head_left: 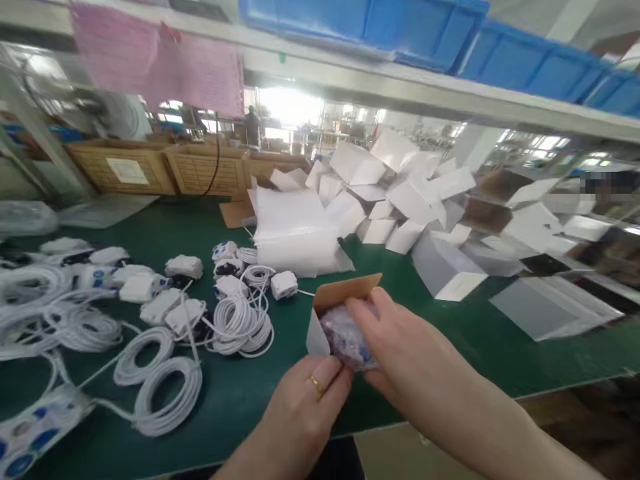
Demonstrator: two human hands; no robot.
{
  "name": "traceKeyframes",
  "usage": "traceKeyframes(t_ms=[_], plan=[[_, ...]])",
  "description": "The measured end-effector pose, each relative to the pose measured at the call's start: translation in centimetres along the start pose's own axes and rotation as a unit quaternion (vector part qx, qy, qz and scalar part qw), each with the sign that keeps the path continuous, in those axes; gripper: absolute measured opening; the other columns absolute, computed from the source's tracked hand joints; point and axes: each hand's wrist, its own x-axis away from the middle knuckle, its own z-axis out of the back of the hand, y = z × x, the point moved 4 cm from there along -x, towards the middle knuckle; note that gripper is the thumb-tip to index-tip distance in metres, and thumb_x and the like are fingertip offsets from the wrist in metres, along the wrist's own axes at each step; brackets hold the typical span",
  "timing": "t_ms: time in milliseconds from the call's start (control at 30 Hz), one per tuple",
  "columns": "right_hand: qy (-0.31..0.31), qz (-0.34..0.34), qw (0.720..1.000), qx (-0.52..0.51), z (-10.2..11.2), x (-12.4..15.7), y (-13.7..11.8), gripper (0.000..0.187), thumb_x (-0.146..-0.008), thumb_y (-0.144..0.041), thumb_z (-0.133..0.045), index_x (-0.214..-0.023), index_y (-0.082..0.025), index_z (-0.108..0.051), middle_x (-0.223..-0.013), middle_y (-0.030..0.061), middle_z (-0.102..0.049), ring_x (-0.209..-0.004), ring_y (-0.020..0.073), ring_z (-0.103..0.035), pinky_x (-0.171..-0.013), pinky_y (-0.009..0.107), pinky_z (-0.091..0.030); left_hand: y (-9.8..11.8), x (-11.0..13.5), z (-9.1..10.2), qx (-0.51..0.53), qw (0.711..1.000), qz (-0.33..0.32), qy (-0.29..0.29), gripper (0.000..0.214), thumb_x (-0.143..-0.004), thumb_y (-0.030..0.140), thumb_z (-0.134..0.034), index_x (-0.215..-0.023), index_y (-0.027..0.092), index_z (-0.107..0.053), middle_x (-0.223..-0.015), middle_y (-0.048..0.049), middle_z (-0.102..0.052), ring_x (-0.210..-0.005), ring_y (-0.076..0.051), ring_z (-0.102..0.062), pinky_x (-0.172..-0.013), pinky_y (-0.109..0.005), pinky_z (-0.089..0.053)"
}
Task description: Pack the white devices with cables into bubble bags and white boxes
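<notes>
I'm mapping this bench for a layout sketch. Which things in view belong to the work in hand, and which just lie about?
Work in hand:
- open box, left hand at its lower edge
- plastic-wrapped item in its mouth, right hand on it
- probably the coiled white cords and heaped white boxes

Apparently just about:
- pink sheets
- blue bins
- brown cartons

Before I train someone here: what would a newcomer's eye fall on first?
Probably the open box near centre, a plastic-wrapped item at its mouth, the right hand on it and the left hand just below. Then the heaped white boxes behind, rightward, and coiled white cables at left.
</notes>
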Motion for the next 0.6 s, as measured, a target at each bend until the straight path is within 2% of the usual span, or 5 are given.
traceKeyframes(t_ms=[67, 133, 333, 467, 600], plan=[[0.037, 0.093, 0.993, -0.069, 0.7, -0.4, -0.3, 0.060, -0.070, 0.010, -0.058, -0.123, -0.016, -0.052, -0.117, 0.0118, -0.053, -0.102, 0.0299, -0.061, -0.086, 0.042, -0.055, -0.3, -0.1, 0.6, -0.009, 1.000, 0.000, 0.013, 0.028, -0.108, 0.010, -0.034, -0.111, 0.007, -0.062, -0.087, -0.0105, -0.068, -0.071, -0.019, -0.064, -0.059, -0.030, -0.057], [0.052, 0.138, 0.981, -0.129, 1.2, -0.9, -0.1, 0.058, -0.071, 0.009, -0.061, -0.123, -0.016, -0.052, -0.118, 0.0101, -0.054, -0.105, 0.0264, -0.060, -0.088, 0.037, -0.053, -0.7, -0.1, 1.2, -0.009, 1.000, 0.008, 0.020, 0.029, -0.107, 0.008, -0.034, -0.112, 0.008, -0.062, -0.086, -0.0100, -0.068, -0.072, -0.018, -0.064, -0.061, -0.029, -0.057], [0.012, 0.053, 0.977, -0.207, 0.9, -2.4, 0.9, 0.022, -0.080, -0.010, -0.078, -0.093, -0.017, -0.062, -0.097, 0.0048, -0.062, -0.085, 0.0222, -0.062, -0.074, 0.031, -0.047, -1.8, 0.6, 2.4, 0.038, 0.998, 0.039, 0.008, 0.031, -0.100, 0.002, -0.037, -0.115, 0.011, -0.063, -0.091, -0.0094, -0.068, -0.081, -0.019, -0.065, -0.074, -0.028, -0.060], [0.026, 0.080, 0.971, -0.223, 0.1, -3.0, -0.6, 0.026, -0.082, -0.005, -0.071, -0.104, -0.018, -0.067, -0.106, 0.0069, -0.063, -0.094, 0.0229, -0.064, -0.084, 0.031, -0.048, -1.9, 0.8, 2.4, 0.043, 0.998, 0.038, -0.004, 0.031, -0.100, 0.002, -0.036, -0.113, 0.010, -0.063, -0.090, -0.0099, -0.067, -0.080, -0.020, -0.064, -0.072, -0.030, -0.060], [0.022, 0.087, 0.973, -0.211, -0.7, -3.8, -2.0, 0.026, -0.078, 0.003, -0.065, -0.097, -0.014, -0.066, -0.110, 0.0089, -0.061, -0.099, 0.0225, -0.063, -0.086, 0.030, -0.048, -2.1, 0.8, 2.5, 0.042, 0.998, 0.036, -0.016, 0.031, -0.101, 0.003, -0.035, -0.117, 0.008, -0.062, -0.090, -0.0101, -0.066, -0.081, -0.021, -0.064, -0.073, -0.031, -0.060]])
